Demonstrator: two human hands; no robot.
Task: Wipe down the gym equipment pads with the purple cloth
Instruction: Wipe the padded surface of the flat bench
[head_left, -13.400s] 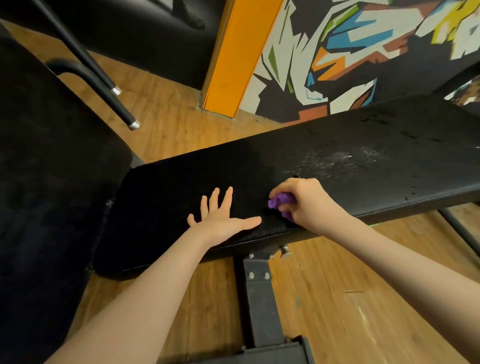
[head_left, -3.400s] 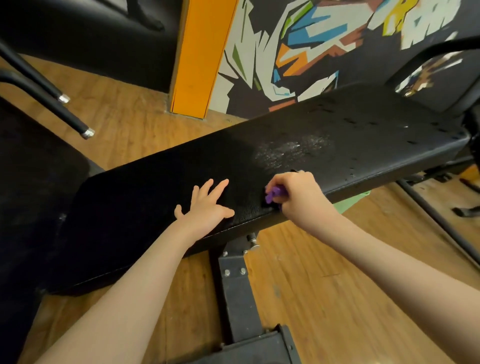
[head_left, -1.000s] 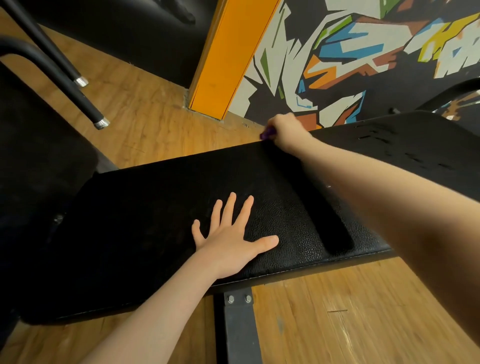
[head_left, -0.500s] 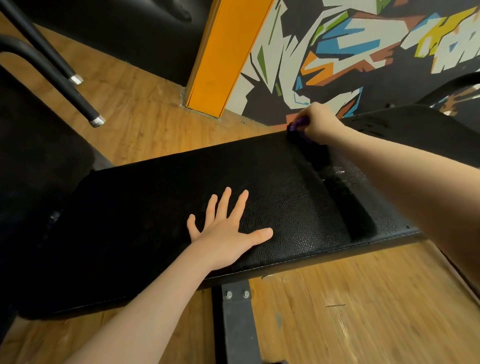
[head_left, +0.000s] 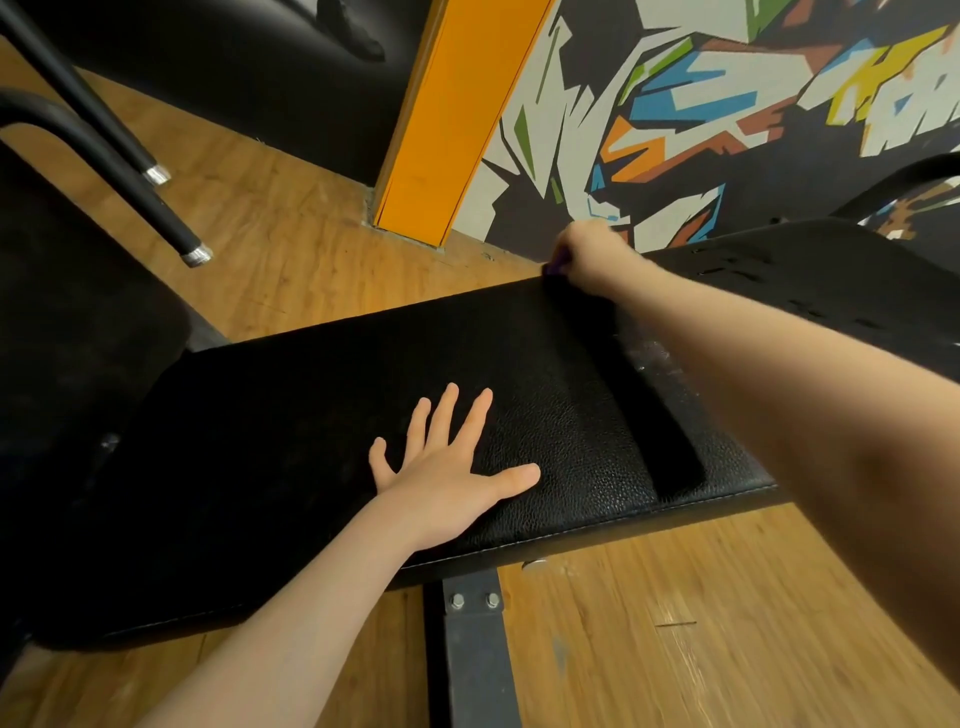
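1. Two bare hands are in play. The left hand (head_left: 447, 480), centre frame, lies flat with fingers spread wide on the black textured leather bench pad (head_left: 322, 415), palm down, holding nothing.
2. The right hand (head_left: 597, 254) reaches to the pad's far edge, upper centre-right of the frame, fingers curled round the purple cloth (head_left: 557, 264); only a sliver of purple peeks out at the left side of the fist, pressed at the pad's rim.
3. One cloth, then, and it sits at the far edge of the pad, almost wholly hidden by the hand that grips it.
4. Padded pieces: I count two for certain, the long bench pad under both hands and a second black padded seat (head_left: 78, 332) at the left edge of the frame, just beside it.
5. The right forearm crosses the right half of the picture and covers much of the pad there; a pale dusty smear (head_left: 655, 358) shows beside it.
6. Two black metal tubes with silver end caps (head_left: 156, 208) slant through the upper left.
7. One grey steel bench support with two bolts (head_left: 474, 649) drops below the pad, bottom centre.
8. Around it all: the wooden plank floor (head_left: 675, 623), an orange pillar (head_left: 457, 114) top centre, and a many-coloured graffiti mural wall (head_left: 727, 104) upper right.
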